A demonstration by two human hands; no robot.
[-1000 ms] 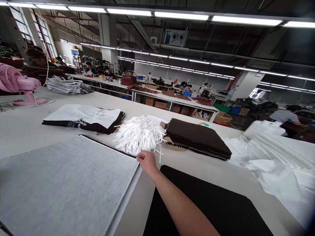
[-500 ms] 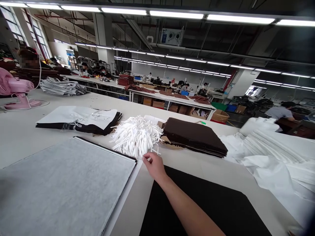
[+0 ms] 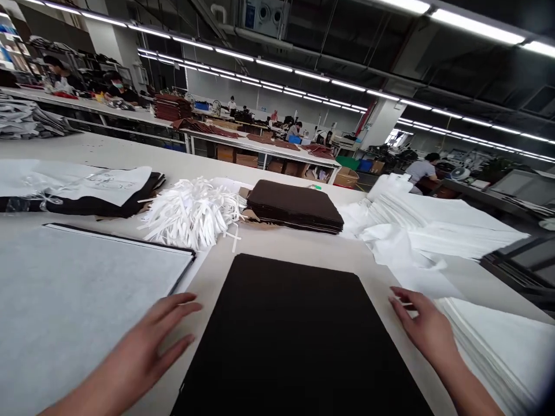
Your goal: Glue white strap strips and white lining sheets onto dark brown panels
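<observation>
Head view: black panel (image 3: 281,341) lies between left hand (image 3: 143,341) and right hand (image 3: 427,329).

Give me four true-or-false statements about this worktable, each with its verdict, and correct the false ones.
1. The left hand holds scissors. False: it is empty, its fingers spread.
2. A dark sheet lies flat between the hands. True.
3. The right hand grips the stack of brown panels. False: it is open and empty, beside a pile of white sheets, and the stack lies well ahead of it.
4. A bundle of white straps lies beside that stack. True.
</observation>
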